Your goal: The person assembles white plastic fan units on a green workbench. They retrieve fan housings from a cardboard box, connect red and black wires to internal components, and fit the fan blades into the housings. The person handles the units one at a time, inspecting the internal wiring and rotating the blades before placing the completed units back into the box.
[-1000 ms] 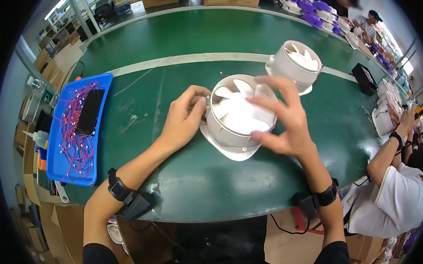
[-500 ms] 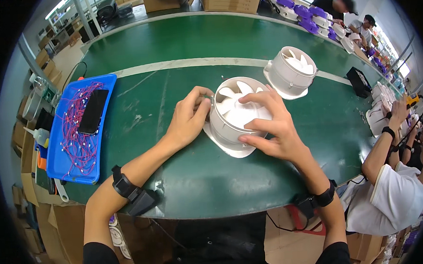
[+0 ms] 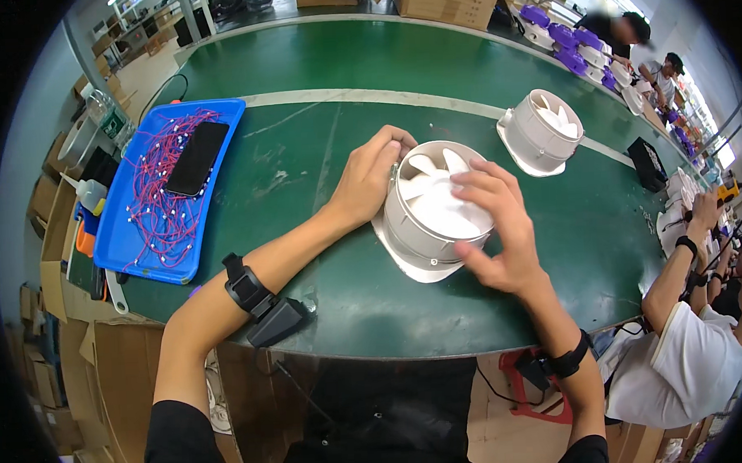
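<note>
Lying at the left of the green surface (image 3: 349,307), a blue tray (image 3: 113,244) holds tangled reddish wires (image 3: 165,228), a black phone (image 3: 197,159) resting on them. Well apart to its right, the left hand (image 3: 370,180) meets the left side of a white fan (image 3: 427,234), fingers and thumb bent together at the housing; whether they pinch a part cannot be told. The fan stands between the hands, flange down, blades facing up, axis roughly upright; neither hand is clearly nearer. On its right, the right hand (image 3: 505,230) is spread, thumb by the near rim and fingers over the blades; contact cannot be confirmed. Farther back to the right, a second fan (image 3: 534,137) stands well apart from both hands, a black box (image 3: 647,164) beyond it.
</note>
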{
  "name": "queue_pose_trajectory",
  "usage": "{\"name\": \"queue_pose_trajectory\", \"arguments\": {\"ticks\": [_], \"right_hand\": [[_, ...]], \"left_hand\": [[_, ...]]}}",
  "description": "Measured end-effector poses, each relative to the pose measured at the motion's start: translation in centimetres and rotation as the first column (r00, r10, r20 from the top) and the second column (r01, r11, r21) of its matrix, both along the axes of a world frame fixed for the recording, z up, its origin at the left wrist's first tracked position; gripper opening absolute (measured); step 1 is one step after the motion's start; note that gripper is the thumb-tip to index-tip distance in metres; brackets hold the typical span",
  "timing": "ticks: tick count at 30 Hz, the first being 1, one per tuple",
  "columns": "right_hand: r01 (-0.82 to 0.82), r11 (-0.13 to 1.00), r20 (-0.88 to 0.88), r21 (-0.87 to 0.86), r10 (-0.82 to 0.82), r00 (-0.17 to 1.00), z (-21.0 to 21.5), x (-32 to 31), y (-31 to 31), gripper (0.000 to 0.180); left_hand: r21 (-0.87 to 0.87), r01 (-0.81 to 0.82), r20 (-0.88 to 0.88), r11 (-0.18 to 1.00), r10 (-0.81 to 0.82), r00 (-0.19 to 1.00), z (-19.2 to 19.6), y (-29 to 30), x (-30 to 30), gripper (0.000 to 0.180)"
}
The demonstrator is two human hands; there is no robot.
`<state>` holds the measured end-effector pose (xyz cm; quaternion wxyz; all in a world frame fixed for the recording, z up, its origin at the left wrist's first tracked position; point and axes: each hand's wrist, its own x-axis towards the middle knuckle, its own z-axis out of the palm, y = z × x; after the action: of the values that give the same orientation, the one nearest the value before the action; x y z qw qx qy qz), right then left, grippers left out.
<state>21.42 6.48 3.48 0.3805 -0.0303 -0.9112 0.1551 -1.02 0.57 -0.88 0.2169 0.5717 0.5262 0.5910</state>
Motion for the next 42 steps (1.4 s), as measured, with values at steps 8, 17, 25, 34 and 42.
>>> {"name": "queue_pose_trajectory", "arguments": {"ticks": [8,17,25,34,42], "right_hand": [[0.023,0.999,0.073,-0.029,-0.021,0.997,2.4,-1.4,0.4,0.037],[-0.269,0.677,-0.166,-0.685,0.214,0.963,4.8,-1.1,2.4,0.059],[0.059,0.968,0.119,-0.245,-0.030,0.992,3.7,-1.3,0.7,0.022],[-0.143,0.795,-0.115,-0.590,0.093,0.989,2.8,-1.3,1.1,0.050],[0.006,0.952,-0.021,-0.305,-0.013,1.000,2.2,-1.9,0.1,0.033]], "left_hand": [[0.018,0.001,0.015,1.000,-0.001,1.000,-0.1,0.3,0.2,0.033],[0.000,0.048,-0.018,0.999,-0.048,0.999,0.0,0.1,0.2,0.035],[0.009,0.052,-0.041,0.999,-0.052,0.998,-0.1,0.1,0.2,0.036],[-0.025,0.064,-0.023,0.998,-0.065,0.998,0.2,0.0,0.2,0.036],[-0.024,0.059,-0.026,0.998,-0.060,0.998,-0.2,0.1,0.2,0.036]]}}
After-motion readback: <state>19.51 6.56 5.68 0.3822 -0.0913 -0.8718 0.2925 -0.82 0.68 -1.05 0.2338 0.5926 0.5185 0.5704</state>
